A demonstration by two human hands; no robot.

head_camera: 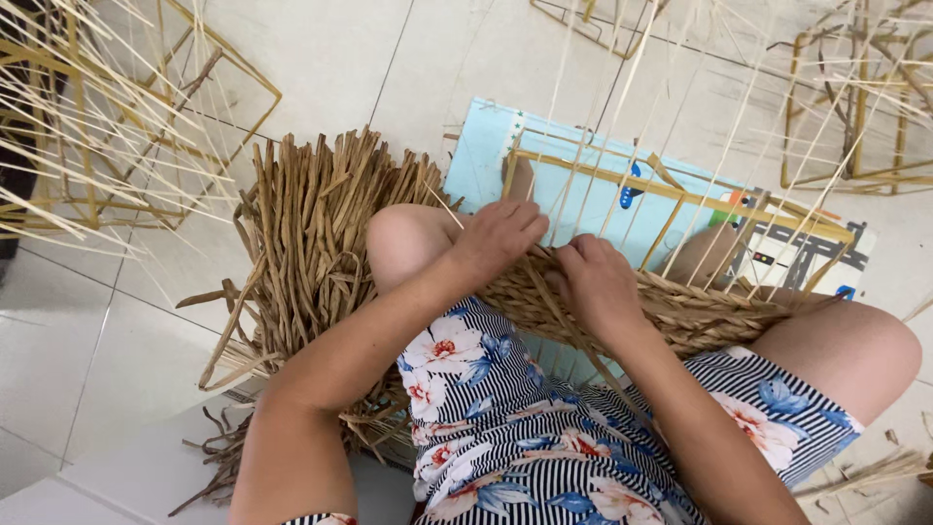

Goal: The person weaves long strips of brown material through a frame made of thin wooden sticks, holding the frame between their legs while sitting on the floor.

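closely, grip first:
left grip: the left hand [496, 238] lies palm down with fingers curled over the top edge of the woven band [671, 309]; it presses the weave, and whether a strand is pinched under the fingers cannot be told.
right grip: the right hand [595, 282] is closed loosely on the same edge, just beside the left, fingertips tucked into the plaited strands.
work piece: a partly woven basket [680, 243] rests across the person's lap, between the bare knees, its frame of thin cane uprights [671, 228] rising away from the hands.
progress: as i judge it, only the low braided band of brown fibre is woven; the uprights above it stand bare, so most of the wall is left to do.
supply: a loose bundle of flat dried fibre strands [311, 243] lies on the tiled floor [58, 340] beside the left knee, near the left forearm.
around: a light blue printed mat [486, 146] lies under the frame; more bare cane frames [855, 117] stand at the upper right and upper left.
in the way: long pale uprights cross the view over the mat and crowd the hands.
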